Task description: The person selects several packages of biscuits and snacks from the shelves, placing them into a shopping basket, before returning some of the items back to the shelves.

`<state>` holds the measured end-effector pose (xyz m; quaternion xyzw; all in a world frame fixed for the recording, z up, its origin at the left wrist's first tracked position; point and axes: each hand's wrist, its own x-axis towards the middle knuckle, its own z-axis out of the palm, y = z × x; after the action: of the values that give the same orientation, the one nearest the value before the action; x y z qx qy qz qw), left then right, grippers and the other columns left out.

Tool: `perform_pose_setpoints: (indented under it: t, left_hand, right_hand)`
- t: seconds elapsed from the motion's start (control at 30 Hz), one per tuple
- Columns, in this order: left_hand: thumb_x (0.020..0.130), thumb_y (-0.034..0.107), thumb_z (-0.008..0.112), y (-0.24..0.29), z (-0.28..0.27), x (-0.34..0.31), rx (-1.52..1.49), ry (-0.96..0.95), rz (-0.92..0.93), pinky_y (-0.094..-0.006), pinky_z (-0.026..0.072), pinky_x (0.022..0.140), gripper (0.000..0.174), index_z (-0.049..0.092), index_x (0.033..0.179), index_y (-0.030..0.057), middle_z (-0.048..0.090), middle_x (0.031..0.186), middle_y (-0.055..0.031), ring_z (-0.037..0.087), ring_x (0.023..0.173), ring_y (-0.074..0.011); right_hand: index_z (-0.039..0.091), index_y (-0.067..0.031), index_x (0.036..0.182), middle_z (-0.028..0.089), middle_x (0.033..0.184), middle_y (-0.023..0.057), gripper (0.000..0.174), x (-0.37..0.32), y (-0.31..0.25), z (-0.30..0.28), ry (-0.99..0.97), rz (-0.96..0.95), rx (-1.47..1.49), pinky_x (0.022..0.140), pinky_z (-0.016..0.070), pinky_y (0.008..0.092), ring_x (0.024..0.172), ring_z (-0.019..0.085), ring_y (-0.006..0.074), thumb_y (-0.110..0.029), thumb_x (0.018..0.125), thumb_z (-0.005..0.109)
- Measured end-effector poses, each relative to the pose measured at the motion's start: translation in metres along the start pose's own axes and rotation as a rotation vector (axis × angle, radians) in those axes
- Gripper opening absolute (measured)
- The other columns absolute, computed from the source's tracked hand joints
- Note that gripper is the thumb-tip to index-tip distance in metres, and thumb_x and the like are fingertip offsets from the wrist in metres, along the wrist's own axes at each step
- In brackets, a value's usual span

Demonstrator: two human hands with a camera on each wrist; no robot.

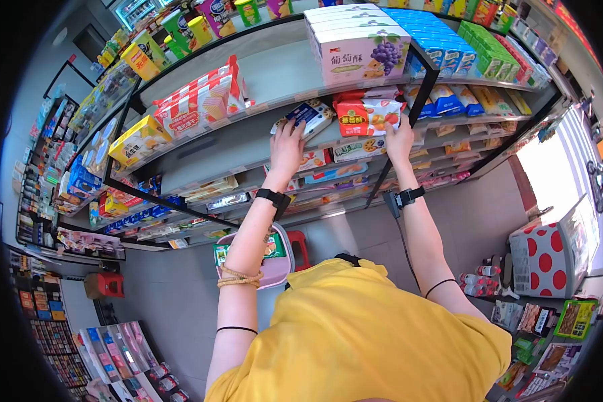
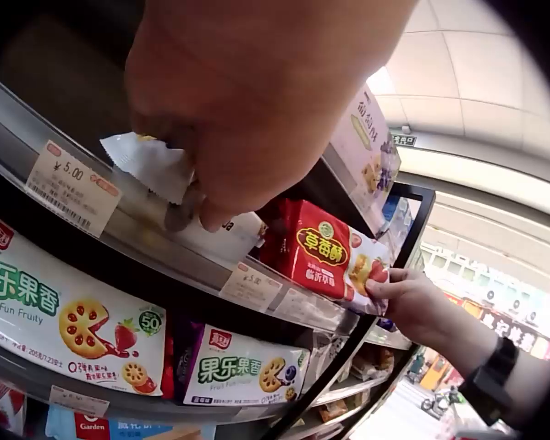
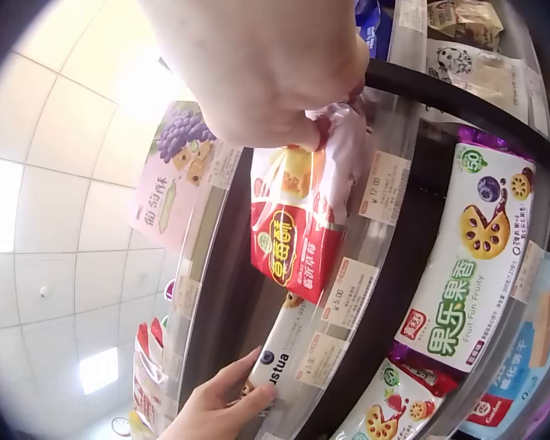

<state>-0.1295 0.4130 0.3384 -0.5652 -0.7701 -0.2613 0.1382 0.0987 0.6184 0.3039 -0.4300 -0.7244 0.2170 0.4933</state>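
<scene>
On the second shelf, a red and white snack packet (image 1: pixel 368 118) has its right end pinched by my right hand (image 1: pixel 400 142); the right wrist view shows the thumb and fingers on the clear end of the packet (image 3: pixel 298 234). Just left of it lies a dark blue and white cookie packet (image 1: pixel 318 115), tilted on the shelf. My left hand (image 1: pixel 288 149) grips this packet's left end, its thumb and fingers round the wrapper in the right wrist view. In the left wrist view the left hand (image 2: pixel 247 101) covers much of that packet.
White grape-pictured boxes (image 1: pixel 358 50) stand on the shelf above, with red wafer packs (image 1: pixel 201 100) to the left. A black shelf post (image 1: pixel 422 90) rises beside the right hand. Fruit cookie packs (image 2: pixel 243 367) fill the shelf below. A pink basket (image 1: pixel 273 273) is below the left arm.
</scene>
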Motion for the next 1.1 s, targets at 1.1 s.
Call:
perform_pose_setpoints:
  t: [1.1]
  left_hand:
    - [0.066, 0.045, 0.079, 0.112, 0.036, 0.113, 0.067, -0.154, 0.298, -0.0595, 0.0296, 0.102, 0.085, 0.043, 0.141, 0.0239, 0.044, 0.136, -0.0161, 0.039, 0.128, -0.038]
  right_hand:
    - [0.055, -0.0048, 0.095, 0.064, 0.104, 0.0197, 0.033, -0.012, -0.21, -0.231, -0.507, -0.574, 1.413, 0.083, 0.0476, 0.0463, 0.102, 0.058, 0.0382, -0.038, 0.096, 0.052]
